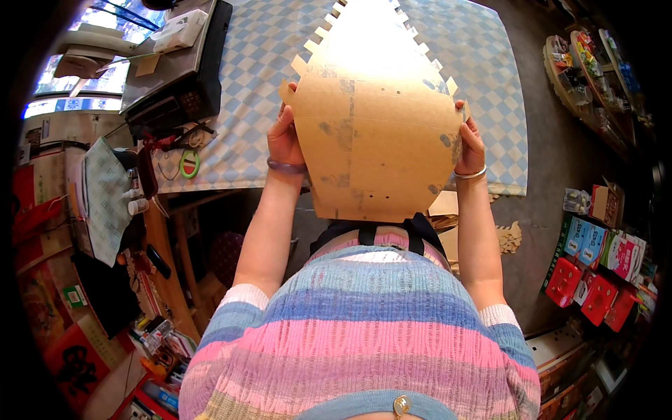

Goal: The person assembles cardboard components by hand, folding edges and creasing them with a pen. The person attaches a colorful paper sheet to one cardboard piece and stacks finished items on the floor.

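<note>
A large brown cardboard sheet (pixel 378 147) stretches from my waist out over the table. It narrows toward the far end, and a row of small square tabs runs along each long side. Dark smudges and a few small holes mark its surface, and light glares off the far part. My left hand (pixel 284 140) grips its left edge, with the fingers partly hidden behind the board. On the opposite edge my right hand (pixel 472 145) is closed too, thumb on the near face.
A blue-and-white checked tablecloth (pixel 252 63) covers the table. At its left stand a black boxy device (pixel 178 91) and a green ring-shaped thing (pixel 190 164). Cut cardboard pieces (pixel 509 238) lie low beside my right forearm. Racks of packages (pixel 595 252) line the right side.
</note>
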Tool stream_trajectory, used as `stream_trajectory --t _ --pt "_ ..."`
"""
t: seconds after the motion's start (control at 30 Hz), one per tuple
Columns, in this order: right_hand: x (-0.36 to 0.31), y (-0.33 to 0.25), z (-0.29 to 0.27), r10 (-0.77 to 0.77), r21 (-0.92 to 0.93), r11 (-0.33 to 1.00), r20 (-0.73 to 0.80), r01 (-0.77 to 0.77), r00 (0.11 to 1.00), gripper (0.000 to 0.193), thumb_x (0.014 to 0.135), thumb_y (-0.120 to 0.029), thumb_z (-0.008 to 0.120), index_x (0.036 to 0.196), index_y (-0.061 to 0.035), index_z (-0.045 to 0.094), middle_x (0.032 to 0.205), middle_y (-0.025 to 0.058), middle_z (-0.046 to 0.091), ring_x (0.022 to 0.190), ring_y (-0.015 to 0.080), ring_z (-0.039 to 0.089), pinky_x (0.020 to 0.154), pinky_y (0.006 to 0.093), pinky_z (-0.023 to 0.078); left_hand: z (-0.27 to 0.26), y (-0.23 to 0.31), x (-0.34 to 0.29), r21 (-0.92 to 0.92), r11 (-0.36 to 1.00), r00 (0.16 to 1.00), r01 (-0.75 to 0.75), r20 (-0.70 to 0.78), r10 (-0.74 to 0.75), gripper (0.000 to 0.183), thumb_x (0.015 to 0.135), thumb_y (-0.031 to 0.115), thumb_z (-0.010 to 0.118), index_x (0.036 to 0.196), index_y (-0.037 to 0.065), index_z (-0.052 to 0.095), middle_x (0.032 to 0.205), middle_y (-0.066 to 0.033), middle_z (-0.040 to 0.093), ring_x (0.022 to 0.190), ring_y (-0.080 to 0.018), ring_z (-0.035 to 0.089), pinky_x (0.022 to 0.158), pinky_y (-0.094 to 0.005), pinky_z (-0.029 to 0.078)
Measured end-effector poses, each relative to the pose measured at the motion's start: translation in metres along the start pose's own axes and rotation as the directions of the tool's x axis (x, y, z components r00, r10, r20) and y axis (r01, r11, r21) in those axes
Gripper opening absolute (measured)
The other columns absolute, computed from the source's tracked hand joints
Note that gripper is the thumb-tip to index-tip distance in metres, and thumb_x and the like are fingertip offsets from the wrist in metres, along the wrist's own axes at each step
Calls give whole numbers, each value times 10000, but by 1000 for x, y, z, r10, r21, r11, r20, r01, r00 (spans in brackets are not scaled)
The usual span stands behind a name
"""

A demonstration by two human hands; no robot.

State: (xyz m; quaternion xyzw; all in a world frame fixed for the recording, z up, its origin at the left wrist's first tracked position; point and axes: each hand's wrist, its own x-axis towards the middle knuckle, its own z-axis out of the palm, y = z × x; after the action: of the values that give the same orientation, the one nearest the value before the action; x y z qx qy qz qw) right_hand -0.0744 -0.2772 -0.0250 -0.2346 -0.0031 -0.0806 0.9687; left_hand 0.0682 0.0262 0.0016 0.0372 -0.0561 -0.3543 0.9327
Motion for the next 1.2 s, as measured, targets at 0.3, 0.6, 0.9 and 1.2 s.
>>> stream_trajectory --t 0.3,0.6,0.9,1.2 --pt "1 0 -1 8 -43 999 -37 -10 999 389 877 1 548 1263 -34 516 1167 108 596 1040 210 595 919 329 480 -5 7 -8 70 997 1000 -11 -14 11 374 947 103 502 1320 80 483 1362 -128 487 1268 -298 449 1058 -496 363" --pt "1 -9 1 9 -256 966 -96 -34 995 368 883 2 536 1250 -8 522 1171 137 601 1024 198 617 875 304 519 3 19 -7 609 790 961 65 -253 116 351 941 61 502 1288 16 480 1240 -118 581 1111 -205 572 915 -329 477" --pt "-11 -5 19 -235 -515 847 -136 134 962 564 849 76 509 1385 -34 376 1098 97 602 996 169 597 847 289 492 3 25 -2 789 563 896 248 -407 175 202 795 -57 628 989 -3 615 810 -28 631 621 -66 545 527 -186 406" --pt "-12 -6 26 -104 -697 -675 413 240 905 451 694 -17 657 1114 -181 646 1021 62 568 918 234 569 803 345 480 -8 26 4 764 507 810 399 -553 196 208 764 -90 640 963 -36 610 778 -41 623 591 -65 548 491 -162 426"
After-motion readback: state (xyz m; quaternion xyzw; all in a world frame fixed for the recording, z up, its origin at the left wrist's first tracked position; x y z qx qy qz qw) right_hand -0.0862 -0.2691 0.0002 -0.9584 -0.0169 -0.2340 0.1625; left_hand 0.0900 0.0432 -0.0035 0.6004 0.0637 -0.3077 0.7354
